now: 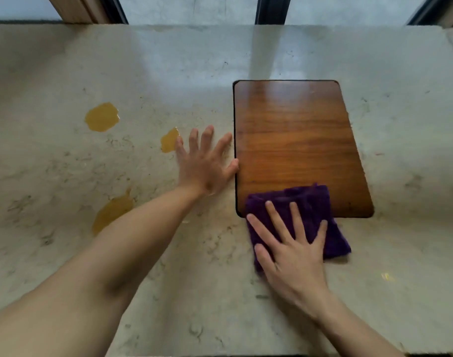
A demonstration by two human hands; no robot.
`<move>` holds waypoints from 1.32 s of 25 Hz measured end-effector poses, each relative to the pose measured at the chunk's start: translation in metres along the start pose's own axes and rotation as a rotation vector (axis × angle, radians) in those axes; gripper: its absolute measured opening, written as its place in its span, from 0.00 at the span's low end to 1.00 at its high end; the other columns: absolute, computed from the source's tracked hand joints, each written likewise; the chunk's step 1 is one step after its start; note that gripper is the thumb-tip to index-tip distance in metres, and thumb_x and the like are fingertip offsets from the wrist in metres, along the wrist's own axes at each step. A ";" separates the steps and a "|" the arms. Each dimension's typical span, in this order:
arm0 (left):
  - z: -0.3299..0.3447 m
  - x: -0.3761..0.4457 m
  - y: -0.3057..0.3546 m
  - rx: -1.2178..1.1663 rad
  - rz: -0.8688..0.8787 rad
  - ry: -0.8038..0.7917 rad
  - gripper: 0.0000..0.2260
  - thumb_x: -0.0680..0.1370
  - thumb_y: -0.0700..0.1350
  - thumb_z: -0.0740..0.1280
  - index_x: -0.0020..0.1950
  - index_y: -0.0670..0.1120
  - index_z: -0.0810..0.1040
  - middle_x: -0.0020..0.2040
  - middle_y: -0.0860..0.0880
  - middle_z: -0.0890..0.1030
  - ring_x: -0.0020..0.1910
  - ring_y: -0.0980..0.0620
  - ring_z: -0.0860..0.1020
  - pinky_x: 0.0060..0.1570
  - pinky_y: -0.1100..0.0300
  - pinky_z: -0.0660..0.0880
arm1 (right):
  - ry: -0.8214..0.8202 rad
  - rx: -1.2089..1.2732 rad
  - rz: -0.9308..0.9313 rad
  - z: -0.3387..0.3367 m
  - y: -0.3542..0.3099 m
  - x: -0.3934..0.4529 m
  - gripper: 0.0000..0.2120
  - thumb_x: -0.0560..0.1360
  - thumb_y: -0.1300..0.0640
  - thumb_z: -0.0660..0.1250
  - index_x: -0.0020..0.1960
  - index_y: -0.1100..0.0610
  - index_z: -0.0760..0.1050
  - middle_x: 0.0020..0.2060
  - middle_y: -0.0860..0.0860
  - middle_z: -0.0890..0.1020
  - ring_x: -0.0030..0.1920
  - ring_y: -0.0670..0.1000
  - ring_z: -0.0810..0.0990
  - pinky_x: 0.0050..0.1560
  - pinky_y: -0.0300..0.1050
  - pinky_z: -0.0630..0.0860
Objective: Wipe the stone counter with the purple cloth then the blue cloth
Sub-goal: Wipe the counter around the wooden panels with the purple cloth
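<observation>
Three amber spills sit on the left of the stone counter, unwiped. Your left hand is spread flat on the stone, holding nothing, thumb touching the wooden board. Your right hand lies open, palm pressing the purple cloth, which overlaps the board's near corner. The cloth looks soft, light and folded; it'll bunch, so keep your palm flat on its middle. No blue cloth in view.

The right hand, fingers spread flat, hides the near left part of the folded purple cloth. That cloth covers the lower left corner of the brown rectangular wooden board. The frame's bottom edge cuts both forearms.
</observation>
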State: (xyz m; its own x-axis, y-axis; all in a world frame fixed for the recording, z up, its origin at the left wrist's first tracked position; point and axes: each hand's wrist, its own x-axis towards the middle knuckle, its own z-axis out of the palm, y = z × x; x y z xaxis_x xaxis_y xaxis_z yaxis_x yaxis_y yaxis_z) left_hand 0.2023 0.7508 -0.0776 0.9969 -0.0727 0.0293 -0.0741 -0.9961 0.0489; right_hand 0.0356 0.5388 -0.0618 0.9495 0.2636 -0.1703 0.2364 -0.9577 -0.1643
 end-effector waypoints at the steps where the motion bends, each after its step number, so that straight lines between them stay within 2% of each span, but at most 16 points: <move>1: 0.000 0.000 0.000 -0.015 -0.006 -0.016 0.31 0.74 0.69 0.50 0.75 0.60 0.60 0.76 0.47 0.60 0.76 0.38 0.57 0.70 0.31 0.53 | -0.004 -0.019 0.007 0.006 -0.013 -0.035 0.28 0.78 0.37 0.50 0.77 0.31 0.47 0.80 0.42 0.52 0.80 0.59 0.46 0.66 0.82 0.47; 4: 0.000 -0.002 0.003 -0.033 0.004 -0.038 0.30 0.75 0.69 0.49 0.75 0.61 0.59 0.77 0.47 0.59 0.76 0.38 0.55 0.70 0.30 0.51 | -0.087 -0.105 0.031 0.026 -0.054 -0.111 0.31 0.73 0.38 0.57 0.76 0.34 0.58 0.78 0.47 0.63 0.77 0.62 0.60 0.62 0.84 0.55; 6: 0.001 -0.003 0.003 -0.054 0.003 -0.037 0.30 0.75 0.69 0.48 0.75 0.61 0.59 0.77 0.47 0.59 0.77 0.38 0.54 0.70 0.30 0.50 | -0.099 -0.105 0.068 0.035 -0.072 -0.131 0.31 0.69 0.38 0.59 0.73 0.34 0.65 0.76 0.48 0.66 0.74 0.62 0.64 0.60 0.84 0.56; 8: 0.001 -0.002 0.001 -0.073 0.009 -0.039 0.28 0.76 0.68 0.49 0.75 0.61 0.59 0.77 0.47 0.58 0.77 0.38 0.54 0.71 0.30 0.49 | -0.072 -0.093 0.093 0.037 -0.082 -0.122 0.31 0.69 0.38 0.59 0.72 0.35 0.67 0.75 0.47 0.67 0.73 0.62 0.64 0.59 0.85 0.55; 12: -0.003 0.000 -0.002 -0.038 0.009 -0.029 0.25 0.78 0.60 0.48 0.74 0.59 0.64 0.74 0.46 0.65 0.73 0.39 0.61 0.69 0.32 0.56 | 0.032 -0.005 0.120 0.024 -0.095 -0.028 0.31 0.74 0.41 0.57 0.77 0.37 0.59 0.78 0.45 0.63 0.77 0.60 0.59 0.62 0.85 0.52; 14: -0.012 0.011 -0.004 -0.044 0.043 0.029 0.23 0.78 0.57 0.50 0.72 0.56 0.69 0.67 0.46 0.72 0.66 0.40 0.70 0.64 0.37 0.62 | 0.109 0.010 0.192 0.014 -0.090 0.043 0.28 0.78 0.41 0.51 0.78 0.36 0.53 0.79 0.45 0.57 0.79 0.60 0.53 0.63 0.84 0.49; 16: -0.024 0.046 -0.025 -0.057 0.095 0.108 0.21 0.79 0.54 0.55 0.71 0.54 0.70 0.64 0.46 0.76 0.61 0.41 0.74 0.62 0.39 0.63 | 0.109 -0.009 0.221 0.006 -0.078 0.106 0.27 0.80 0.40 0.45 0.79 0.36 0.48 0.80 0.45 0.54 0.80 0.60 0.49 0.64 0.84 0.44; 18: -0.038 0.102 -0.069 -0.057 0.048 0.068 0.21 0.80 0.55 0.56 0.74 0.56 0.66 0.71 0.46 0.70 0.69 0.41 0.68 0.66 0.38 0.60 | 0.143 -0.047 0.222 -0.002 -0.063 0.162 0.26 0.81 0.40 0.42 0.79 0.36 0.47 0.80 0.45 0.53 0.79 0.61 0.49 0.64 0.84 0.42; 20: -0.043 0.152 -0.125 -0.073 -0.080 -0.104 0.24 0.80 0.61 0.55 0.76 0.63 0.58 0.80 0.48 0.55 0.78 0.37 0.53 0.70 0.32 0.53 | 0.147 -0.022 0.244 -0.016 -0.048 0.219 0.25 0.80 0.39 0.40 0.78 0.34 0.45 0.80 0.43 0.49 0.80 0.59 0.45 0.63 0.84 0.39; 21: -0.039 0.169 -0.148 -0.072 -0.121 -0.202 0.26 0.79 0.66 0.53 0.77 0.67 0.54 0.81 0.51 0.48 0.79 0.36 0.46 0.70 0.29 0.48 | 0.114 0.013 0.268 -0.024 -0.041 0.251 0.25 0.80 0.39 0.38 0.77 0.32 0.42 0.80 0.42 0.45 0.79 0.58 0.40 0.63 0.84 0.37; 23: -0.026 0.183 -0.174 -0.052 -0.107 -0.309 0.29 0.75 0.74 0.46 0.75 0.72 0.45 0.82 0.54 0.40 0.79 0.36 0.39 0.71 0.27 0.43 | 0.065 0.046 0.303 -0.040 -0.023 0.316 0.25 0.80 0.38 0.38 0.76 0.31 0.38 0.79 0.41 0.39 0.78 0.57 0.34 0.63 0.84 0.35; 27: -0.011 0.180 -0.176 -0.037 -0.083 -0.225 0.32 0.71 0.76 0.36 0.74 0.72 0.37 0.81 0.54 0.37 0.79 0.38 0.37 0.71 0.27 0.40 | 0.060 0.063 0.300 -0.072 0.019 0.438 0.26 0.81 0.36 0.42 0.77 0.32 0.40 0.80 0.41 0.39 0.78 0.58 0.34 0.63 0.84 0.36; 30: -0.011 0.180 -0.173 -0.016 -0.087 -0.214 0.32 0.70 0.75 0.34 0.74 0.72 0.35 0.81 0.54 0.35 0.78 0.38 0.35 0.70 0.27 0.38 | -0.001 0.084 0.254 -0.097 0.032 0.517 0.25 0.81 0.37 0.42 0.77 0.33 0.41 0.80 0.42 0.40 0.78 0.58 0.34 0.63 0.85 0.37; 33: -0.010 0.182 -0.176 -0.034 -0.095 -0.224 0.31 0.71 0.75 0.36 0.74 0.72 0.35 0.80 0.54 0.33 0.78 0.38 0.33 0.70 0.27 0.36 | -0.049 0.064 0.143 -0.107 0.012 0.569 0.25 0.81 0.40 0.42 0.77 0.32 0.42 0.80 0.40 0.41 0.79 0.58 0.36 0.63 0.84 0.36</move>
State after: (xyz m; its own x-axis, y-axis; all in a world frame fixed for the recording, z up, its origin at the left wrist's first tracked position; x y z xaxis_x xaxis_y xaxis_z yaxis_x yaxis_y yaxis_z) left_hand 0.3964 0.9130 -0.0710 0.9800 0.0083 -0.1988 0.0236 -0.9969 0.0748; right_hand 0.6008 0.6654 -0.0566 0.9609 0.1320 -0.2434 0.0845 -0.9769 -0.1962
